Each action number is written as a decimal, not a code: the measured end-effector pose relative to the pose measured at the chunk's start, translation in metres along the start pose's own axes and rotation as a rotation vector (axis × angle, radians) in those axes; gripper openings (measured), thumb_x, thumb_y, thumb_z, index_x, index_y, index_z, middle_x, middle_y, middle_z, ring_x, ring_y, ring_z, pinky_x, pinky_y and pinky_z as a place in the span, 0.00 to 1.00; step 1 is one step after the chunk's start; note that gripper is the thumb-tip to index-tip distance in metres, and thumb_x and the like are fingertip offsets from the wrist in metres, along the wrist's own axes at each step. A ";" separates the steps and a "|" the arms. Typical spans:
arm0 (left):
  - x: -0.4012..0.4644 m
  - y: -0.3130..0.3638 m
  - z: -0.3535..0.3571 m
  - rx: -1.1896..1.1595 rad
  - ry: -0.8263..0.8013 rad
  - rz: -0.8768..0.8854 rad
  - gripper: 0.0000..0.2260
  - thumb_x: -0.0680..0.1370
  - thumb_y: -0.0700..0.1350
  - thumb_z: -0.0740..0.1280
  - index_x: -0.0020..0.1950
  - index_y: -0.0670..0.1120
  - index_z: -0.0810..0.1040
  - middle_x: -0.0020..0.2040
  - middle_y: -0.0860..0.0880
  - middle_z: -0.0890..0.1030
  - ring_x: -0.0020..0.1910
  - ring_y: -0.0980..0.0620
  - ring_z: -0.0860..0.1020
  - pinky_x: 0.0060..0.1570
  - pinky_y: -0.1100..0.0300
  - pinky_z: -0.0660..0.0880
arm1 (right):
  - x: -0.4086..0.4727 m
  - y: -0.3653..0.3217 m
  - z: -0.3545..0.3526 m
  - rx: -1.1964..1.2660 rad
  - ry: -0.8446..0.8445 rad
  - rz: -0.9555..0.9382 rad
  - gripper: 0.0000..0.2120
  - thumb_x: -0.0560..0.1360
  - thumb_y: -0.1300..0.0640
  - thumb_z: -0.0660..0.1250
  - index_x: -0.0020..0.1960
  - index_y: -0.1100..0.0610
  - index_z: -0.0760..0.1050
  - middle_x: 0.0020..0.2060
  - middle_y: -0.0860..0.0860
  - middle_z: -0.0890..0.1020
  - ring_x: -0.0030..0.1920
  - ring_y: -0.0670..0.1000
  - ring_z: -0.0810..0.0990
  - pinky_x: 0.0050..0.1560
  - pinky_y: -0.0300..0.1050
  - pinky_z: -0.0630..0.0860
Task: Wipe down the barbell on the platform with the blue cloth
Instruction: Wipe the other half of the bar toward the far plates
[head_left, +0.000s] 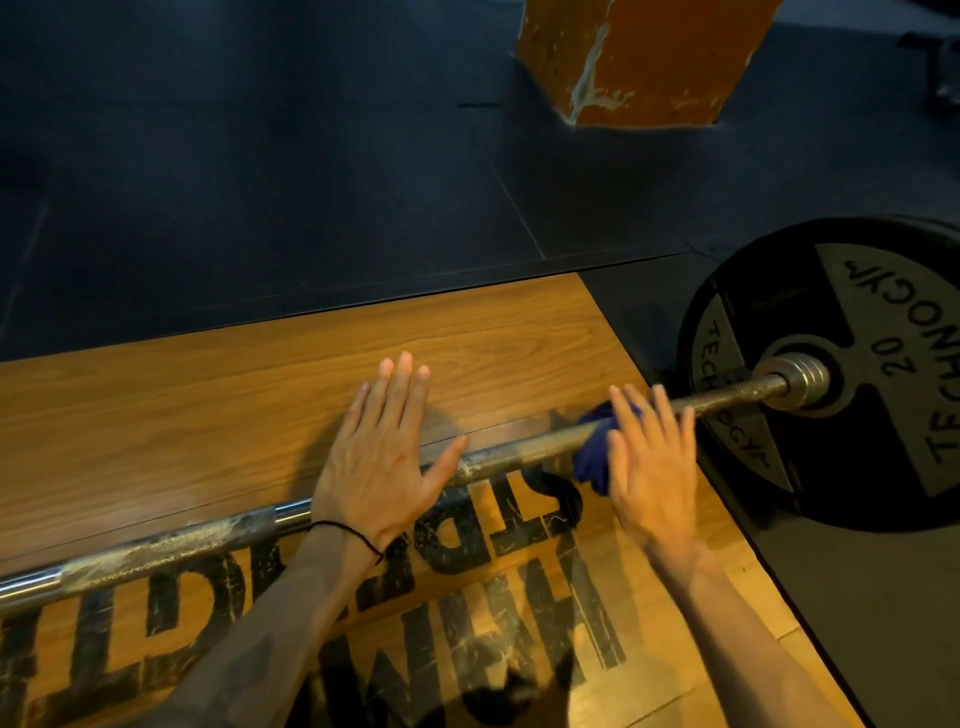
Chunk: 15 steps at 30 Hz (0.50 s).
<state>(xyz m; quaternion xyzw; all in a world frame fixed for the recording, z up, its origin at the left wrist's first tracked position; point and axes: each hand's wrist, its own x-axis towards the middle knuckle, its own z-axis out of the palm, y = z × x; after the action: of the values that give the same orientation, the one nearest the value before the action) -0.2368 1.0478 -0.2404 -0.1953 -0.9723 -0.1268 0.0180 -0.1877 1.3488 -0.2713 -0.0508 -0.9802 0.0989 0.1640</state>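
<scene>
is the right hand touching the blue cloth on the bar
Touching. The head view shows the right hand pressed flat over the blue cloth, which is bunched around the barbell.

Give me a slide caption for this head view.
Right hand presses blue cloth on rusty steel barbell; left hand flat over it.

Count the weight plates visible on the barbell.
1: a black weight plate on the right end of the barbell. The left end lies out of view, so more may exist.
</scene>
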 end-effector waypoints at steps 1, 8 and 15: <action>0.000 0.000 0.000 0.007 0.000 0.000 0.39 0.79 0.70 0.33 0.81 0.45 0.45 0.82 0.44 0.46 0.81 0.46 0.44 0.79 0.45 0.50 | -0.001 0.004 -0.001 -0.004 0.009 0.049 0.27 0.86 0.45 0.45 0.80 0.54 0.65 0.78 0.54 0.69 0.82 0.57 0.56 0.79 0.68 0.53; 0.001 0.001 -0.001 0.022 -0.001 -0.008 0.38 0.79 0.70 0.33 0.81 0.46 0.44 0.82 0.44 0.44 0.81 0.47 0.43 0.79 0.48 0.46 | -0.034 -0.096 0.014 0.140 0.000 -0.060 0.29 0.82 0.52 0.56 0.82 0.53 0.59 0.83 0.54 0.57 0.83 0.57 0.47 0.81 0.63 0.44; 0.000 0.004 -0.004 0.013 -0.003 -0.018 0.38 0.78 0.69 0.37 0.81 0.46 0.44 0.82 0.45 0.44 0.81 0.48 0.43 0.79 0.48 0.47 | -0.040 -0.105 0.002 0.470 -0.178 -0.181 0.39 0.83 0.59 0.63 0.84 0.43 0.44 0.83 0.44 0.56 0.83 0.49 0.48 0.82 0.54 0.48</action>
<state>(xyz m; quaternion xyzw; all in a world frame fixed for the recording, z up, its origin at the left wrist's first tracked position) -0.2353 1.0506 -0.2354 -0.1865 -0.9749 -0.1205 0.0168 -0.1578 1.2412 -0.2635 0.0853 -0.9414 0.3129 0.0925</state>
